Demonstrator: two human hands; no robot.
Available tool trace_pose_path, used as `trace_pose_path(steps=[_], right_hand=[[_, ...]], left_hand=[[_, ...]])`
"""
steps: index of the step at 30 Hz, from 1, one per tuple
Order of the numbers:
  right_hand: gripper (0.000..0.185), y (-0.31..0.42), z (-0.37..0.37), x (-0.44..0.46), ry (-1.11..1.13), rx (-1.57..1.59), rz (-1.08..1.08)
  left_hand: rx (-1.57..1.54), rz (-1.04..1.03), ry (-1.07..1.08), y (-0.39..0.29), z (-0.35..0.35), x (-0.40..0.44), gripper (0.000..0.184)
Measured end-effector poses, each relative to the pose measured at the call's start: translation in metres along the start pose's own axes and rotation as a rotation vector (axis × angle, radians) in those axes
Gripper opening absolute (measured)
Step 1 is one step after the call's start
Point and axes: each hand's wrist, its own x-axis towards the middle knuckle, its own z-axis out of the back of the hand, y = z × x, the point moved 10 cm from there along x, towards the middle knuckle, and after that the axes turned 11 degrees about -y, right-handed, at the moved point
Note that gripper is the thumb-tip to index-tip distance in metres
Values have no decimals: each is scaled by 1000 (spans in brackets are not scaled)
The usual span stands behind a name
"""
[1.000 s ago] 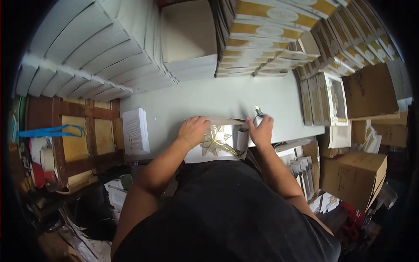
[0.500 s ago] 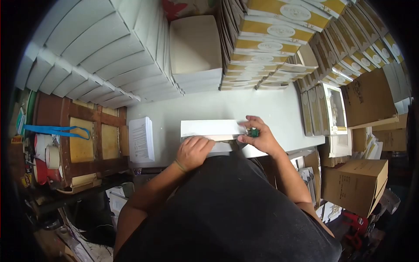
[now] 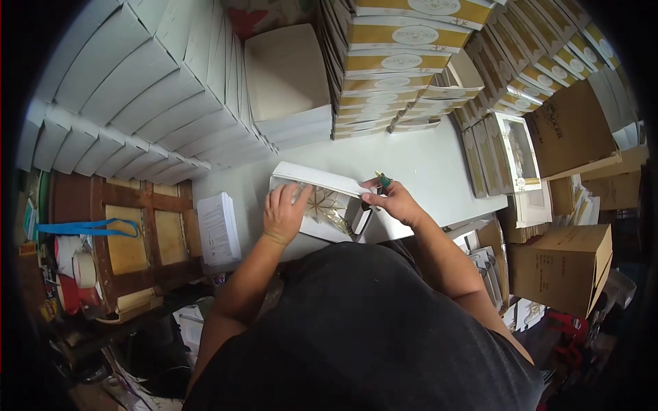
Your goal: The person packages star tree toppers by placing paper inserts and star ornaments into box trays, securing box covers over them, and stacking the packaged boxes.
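A shallow white box (image 3: 315,175) lies angled on the table near my body, with a gold star-shaped ornament (image 3: 322,204) visible inside. My left hand (image 3: 282,214) grips the box's left part, its fingers bent over the rim and the thumb apart. At the right corner, my right hand (image 3: 396,202) is closed on the box edge with thumb and fingers. A small green and gold piece (image 3: 382,179) sticks out above the right fingers; its kind is unclear. Something dark by the right thumb is partly hidden.
White boxes (image 3: 130,75) are stacked at the back left, gold-labelled boxes (image 3: 397,61) at the back right. A paper stack (image 3: 217,229) lies left of my left hand. An open-topped white box (image 3: 286,75) stands between the stacks. Cardboard cartons (image 3: 562,264) are at the right.
The white box has turned and tipped, so its inside with the gold star now shows. My left hand has moved left and up; my right hand has closed on the corner.
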Motion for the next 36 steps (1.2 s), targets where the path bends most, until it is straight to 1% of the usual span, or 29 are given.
trace_pose_path(steps=[2, 3, 8, 12, 13, 17, 18, 22, 23, 25, 27, 29, 30, 32, 34, 35, 36], right_hand=[[36, 2, 4, 7, 39, 17, 11], [36, 3, 8, 8, 22, 21, 13], [34, -2, 4, 6, 14, -13, 24], [34, -11, 1, 6, 37, 101, -47], [34, -11, 2, 6, 30, 103, -49], [45, -20, -2, -1, 76, 39, -112], [45, -21, -2, -4, 76, 39, -118], [61, -4, 18, -10, -49, -20, -15], [61, 3, 21, -11, -55, -17, -6], [67, 47, 57, -19, -423, -331, 301], [73, 95, 77, -46, -788, -647, 597], [62, 137, 33, -56, -519, -731, 911], [62, 140, 29, -54, -536, -734, 918], [58, 89, -19, -22, 87, -916, 575], [49, 80, -27, -12, 197, -856, 587], [48, 80, -28, -10, 207, -864, 611], [49, 81, -22, -10, 191, -798, 600]], left_hand=[[51, -20, -53, 6, 6, 18, 26], [39, -32, -58, 7, 3, 20, 26], [-78, -60, 35, 8, -12, 0, 27], [-167, 50, 113, 19, -33, -10, 27], [-173, 46, 114, 20, -35, -8, 27], [-164, -79, 202, 18, -54, -8, 30], [-168, -77, 206, 19, -52, -8, 30], [-120, -109, 311, 27, -49, 6, 28], [-118, -117, 304, 26, -43, 15, 28], [-119, -152, 275, 17, -21, 28, 29], [-122, -178, 254, 8, -2, 30, 30], [-126, -191, 232, 2, 10, 30, 30], [-129, -199, 204, 0, 14, 34, 30], [-128, -216, 133, -3, 24, 43, 30], [-120, -185, 104, 1, 26, 39, 32], [-78, -114, 123, 9, 24, 33, 32], [-63, -81, 95, 13, 29, 28, 30]])
